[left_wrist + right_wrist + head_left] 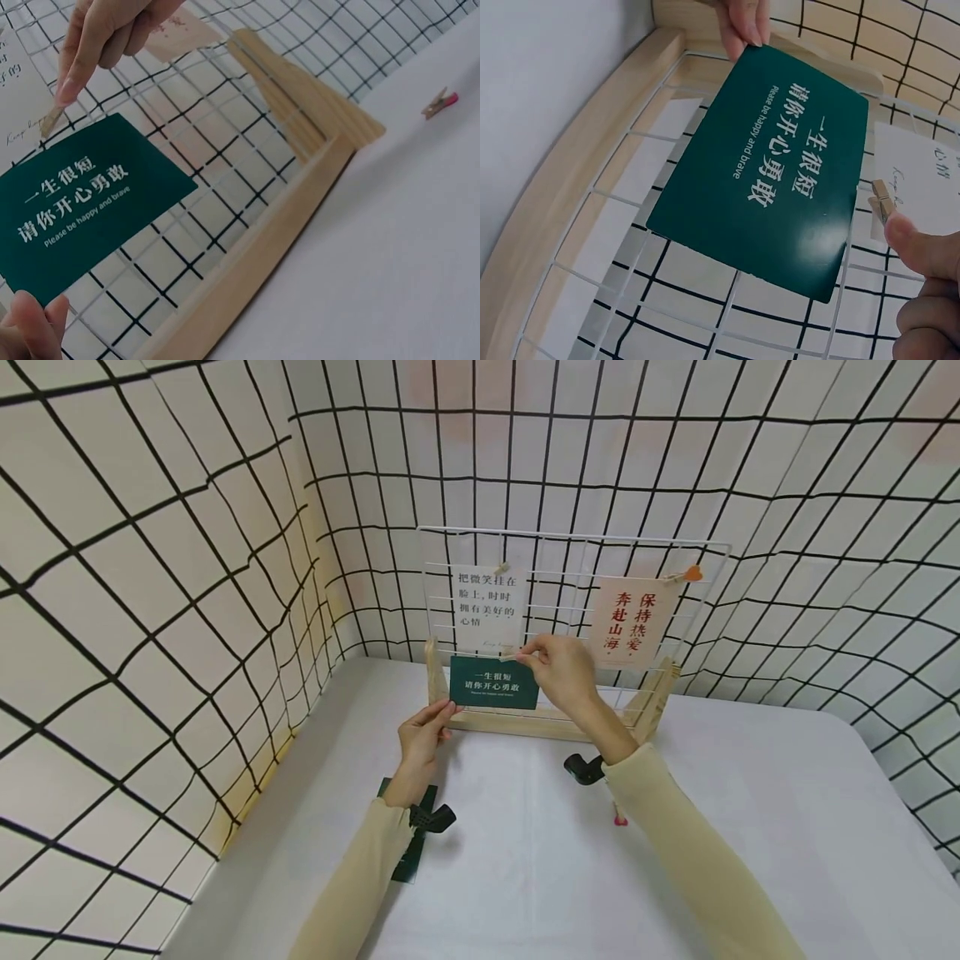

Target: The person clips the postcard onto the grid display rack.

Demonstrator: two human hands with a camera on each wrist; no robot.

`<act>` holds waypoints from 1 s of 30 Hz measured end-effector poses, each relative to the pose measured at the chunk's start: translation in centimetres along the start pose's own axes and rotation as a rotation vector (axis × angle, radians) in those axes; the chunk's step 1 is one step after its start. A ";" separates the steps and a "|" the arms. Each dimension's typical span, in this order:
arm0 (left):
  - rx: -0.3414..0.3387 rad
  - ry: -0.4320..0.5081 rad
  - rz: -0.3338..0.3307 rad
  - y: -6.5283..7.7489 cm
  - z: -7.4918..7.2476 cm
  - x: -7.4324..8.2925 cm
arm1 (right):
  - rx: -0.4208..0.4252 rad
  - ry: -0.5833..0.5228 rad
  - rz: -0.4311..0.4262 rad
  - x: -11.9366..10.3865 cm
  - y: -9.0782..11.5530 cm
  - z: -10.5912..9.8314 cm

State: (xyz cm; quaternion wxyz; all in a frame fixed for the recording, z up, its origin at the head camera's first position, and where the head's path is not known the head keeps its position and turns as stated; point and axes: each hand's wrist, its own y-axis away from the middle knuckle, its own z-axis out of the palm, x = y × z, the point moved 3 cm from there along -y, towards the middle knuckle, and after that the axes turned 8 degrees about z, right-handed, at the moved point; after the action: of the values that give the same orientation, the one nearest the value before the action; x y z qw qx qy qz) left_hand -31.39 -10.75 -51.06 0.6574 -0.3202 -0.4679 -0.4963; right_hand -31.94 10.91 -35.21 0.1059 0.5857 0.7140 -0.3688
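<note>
A dark green card [494, 683] with white lettering lies against the lower part of a white wire grid [577, 537] on a wooden stand. My left hand [424, 737] pinches the card's lower left corner between thumb and fingers. At the card's top edge, my right hand [561, 670] pinches a small wooden clothespin [883, 199]. In the right wrist view the clothespin's tip is right at the card's edge, beside the white card. That white card [489, 608] hangs just above, under another clothespin [502, 568].
A pink card [632, 622] with red characters hangs at right from a clothespin with an orange heart [693, 573]. Another dark green card [408, 860] lies under my left forearm. A clothespin with a pink end [441, 103] lies on the white table [525, 860]. Black mesh surrounds the table.
</note>
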 end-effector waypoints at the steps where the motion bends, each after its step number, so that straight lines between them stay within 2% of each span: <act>1: 0.006 0.007 0.002 0.0 0.1 0.0 | 0.003 0.018 -0.006 -0.1 0.0 0.1; 13: 0.060 0.043 0.011 0.2 0.8 0.0 | 0.027 0.163 -0.048 -0.9 -0.2 0.5; 23: 0.095 0.056 0.019 0.4 1.2 0.2 | -0.004 0.236 -0.043 -1.5 -0.4 0.7; 30: 0.110 0.049 0.031 0.4 1.4 0.2 | 0.011 0.262 -0.066 -1.7 -0.5 1.3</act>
State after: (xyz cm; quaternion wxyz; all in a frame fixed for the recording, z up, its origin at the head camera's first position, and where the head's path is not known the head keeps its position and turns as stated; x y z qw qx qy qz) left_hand -31.39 -9.46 -50.39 0.6930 -0.2784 -0.4731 -0.4674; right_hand -32.25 8.70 -34.94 -0.0035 0.6055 0.7387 -0.2962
